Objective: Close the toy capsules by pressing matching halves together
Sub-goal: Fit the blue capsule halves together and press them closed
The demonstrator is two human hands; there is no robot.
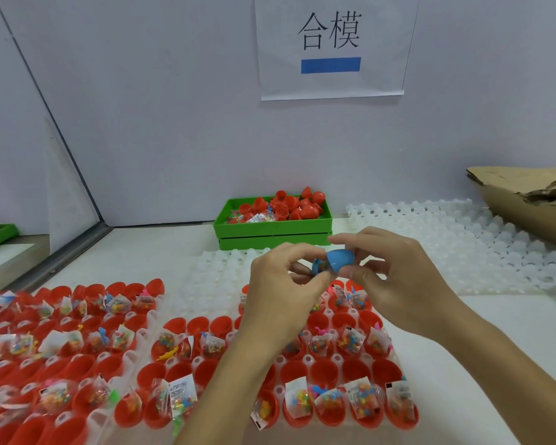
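Head view: the fingers [345, 240] of the right hand [398, 284] are curled round the blue cap [342, 260], thumb below and forefinger above. The left hand [280, 293] pinches the other blue half [319, 265] between thumb and forefinger. The cap sits over the rim of that half at a tilt; a gap shows at the seam on the left. The capsule is held in the air, above the far edge of the near tray [302, 361] and below the green bin [272, 231].

The near tray holds rows of open red halves [325, 374]; many carry small clear packets [178, 395] of coloured parts. Both forearms cross over this tray. A second tray [58, 342] of red halves lies just beside it on the left and runs off the left frame edge.

An empty clear tray [212, 274] lies between the hands and the bin. Another clear tray [456, 245] lies to the right, reaching the torn cardboard [527, 203] at the right edge. The green bin stands against the back wall and holds loose red halves and packets.

Bare table [501, 319] shows to the right of the near tray, below the right clear tray. A paper sign [331, 46] hangs on the wall above the bin.
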